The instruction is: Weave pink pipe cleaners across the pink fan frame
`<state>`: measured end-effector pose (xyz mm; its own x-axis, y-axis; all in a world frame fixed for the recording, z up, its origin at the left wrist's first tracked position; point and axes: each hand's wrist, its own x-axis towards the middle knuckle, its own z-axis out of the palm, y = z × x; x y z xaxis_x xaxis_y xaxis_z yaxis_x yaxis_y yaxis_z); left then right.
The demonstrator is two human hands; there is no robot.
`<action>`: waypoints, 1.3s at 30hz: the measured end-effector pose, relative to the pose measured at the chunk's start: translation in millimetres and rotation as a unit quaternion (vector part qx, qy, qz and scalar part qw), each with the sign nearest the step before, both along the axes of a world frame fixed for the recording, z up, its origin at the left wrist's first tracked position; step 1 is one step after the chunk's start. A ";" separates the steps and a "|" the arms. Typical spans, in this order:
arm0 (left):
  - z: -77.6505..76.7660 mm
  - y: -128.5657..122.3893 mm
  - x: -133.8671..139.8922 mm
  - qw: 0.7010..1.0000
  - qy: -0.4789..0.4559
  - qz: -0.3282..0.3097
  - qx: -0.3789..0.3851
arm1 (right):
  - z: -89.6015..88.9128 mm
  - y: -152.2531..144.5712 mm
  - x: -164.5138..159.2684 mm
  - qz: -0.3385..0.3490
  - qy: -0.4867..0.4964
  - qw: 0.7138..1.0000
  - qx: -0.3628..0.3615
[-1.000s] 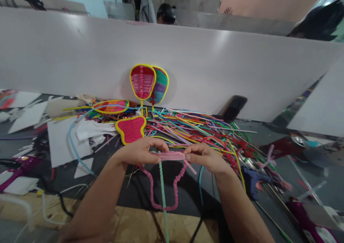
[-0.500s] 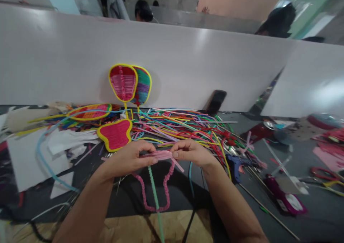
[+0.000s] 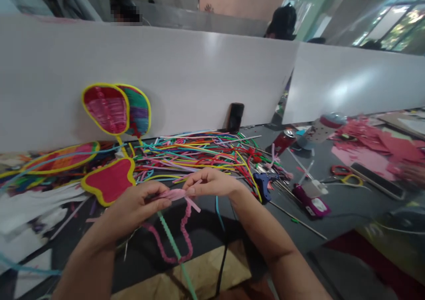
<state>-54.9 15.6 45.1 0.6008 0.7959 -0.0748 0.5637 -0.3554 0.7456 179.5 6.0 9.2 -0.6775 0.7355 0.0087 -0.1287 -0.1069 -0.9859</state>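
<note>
Dark table point(image 3: 338, 200); red can point(image 3: 282, 143), markings blurred; pink strips point(image 3: 177, 194) in left hand point(image 3: 146, 201) and right hand point(image 3: 214, 184)

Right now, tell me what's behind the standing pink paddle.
Behind the pink paddle shows part of a second yellow-rimmed paddle, with green, purple and blue bands, then the white partition. The second paddle's left part is covered.

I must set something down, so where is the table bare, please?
Dark tabletop is bare between the magenta plastic device and flat dark slab, also between the thin straight rod and right forearm. Near the white board, multicoloured fuzzy stems crowd it.
</note>
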 end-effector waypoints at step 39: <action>-2.9 -17.0 28.9 0.984 0.102 -0.043 0.142 | 13.4 -7.8 -4.3 -0.011 -0.253 0.951 0.180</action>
